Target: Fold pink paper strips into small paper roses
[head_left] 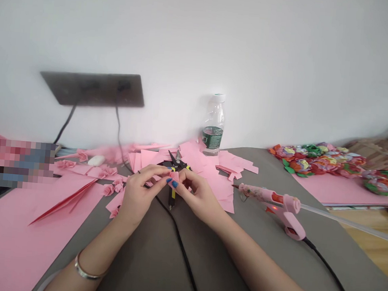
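Observation:
My left hand [139, 194] and my right hand [197, 195] meet over the grey table [157, 260], and their fingertips together pinch a small pink folded paper piece [173, 177]. Both hands have fingers curled closed on it. Black scissors with yellow marks [176, 164] lie just behind and under my fingers, on a scatter of pink paper squares [218, 177]. A pink hot glue gun [279, 206] rests on the table to the right of my right hand. Small pink paper roses [110, 188] lie to the left of my left hand.
A clear plastic bottle [213, 125] stands by the white wall. A big pink paper sheet [9, 233] covers the left. Coloured paper flowers [318, 160] pile at the right. Black cords [181, 248] cross the table; a dark wall socket plate [92, 87] hangs behind.

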`<state>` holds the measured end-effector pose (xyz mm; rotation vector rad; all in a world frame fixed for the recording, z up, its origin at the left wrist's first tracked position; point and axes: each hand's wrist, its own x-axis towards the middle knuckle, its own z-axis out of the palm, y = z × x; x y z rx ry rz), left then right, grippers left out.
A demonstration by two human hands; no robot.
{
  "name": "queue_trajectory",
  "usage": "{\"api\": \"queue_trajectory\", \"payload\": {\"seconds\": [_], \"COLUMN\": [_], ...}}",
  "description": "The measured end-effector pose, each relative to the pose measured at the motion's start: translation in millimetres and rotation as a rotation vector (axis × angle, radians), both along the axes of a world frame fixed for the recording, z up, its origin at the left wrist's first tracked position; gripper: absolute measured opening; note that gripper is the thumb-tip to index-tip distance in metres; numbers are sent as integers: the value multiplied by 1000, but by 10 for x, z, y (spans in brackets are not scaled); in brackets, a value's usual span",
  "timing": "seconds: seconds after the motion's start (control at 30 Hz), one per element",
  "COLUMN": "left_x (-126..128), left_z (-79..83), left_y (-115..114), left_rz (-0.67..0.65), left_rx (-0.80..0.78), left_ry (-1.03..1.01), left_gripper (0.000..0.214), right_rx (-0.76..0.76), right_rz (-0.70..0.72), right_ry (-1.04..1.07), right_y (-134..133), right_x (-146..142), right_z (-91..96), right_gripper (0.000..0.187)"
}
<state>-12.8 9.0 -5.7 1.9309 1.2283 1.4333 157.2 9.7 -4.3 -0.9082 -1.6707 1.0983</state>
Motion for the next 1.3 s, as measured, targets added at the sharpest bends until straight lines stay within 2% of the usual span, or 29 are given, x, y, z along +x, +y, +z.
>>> {"api": "queue_trajectory", "payload": {"seconds": [0.17, 0.27, 0.37, 0.47, 0.6, 0.7, 0.9, 1.1, 1.3], "left_x": [15, 51, 80, 87, 76, 66, 84, 91, 80], "left_z": [10, 12, 13, 16, 18, 16, 29, 32, 11], "left_y": [-25, -42, -52, -59, -62, -61, -68, -74, -85], "left_rz": [19, 28, 14, -25, -52, -11, 30, 37, 96], "left_rx": [-4, -24, -51, -76, -78, -61, -4, 87, 151], "left_ry": [54, 41, -37, -63, -22, 1, 24, 102, 167], "left_gripper": [21, 24, 18, 13, 17, 17, 13, 22, 21], "right_rx": [4, 59, 148, 228, 278, 259, 97, 163, 167], "right_rz": [0, -18, -24, -36, -38, -34, -33, -40, -45], "right_ry": [5, -52, -99, -116, -107, -109, -115, -143, -132], "right_y": [-18, -40, -56, -61, -62, -70, -92, -97, -117], "right_x": [-13, -28, -41, -48, -52, -55, -67, -87, -104], "right_z": [12, -7, -38, -50, -40, -32, -30, -64, -48], "right_gripper": [19, 11, 6, 5, 8, 8, 6, 16, 19]}}
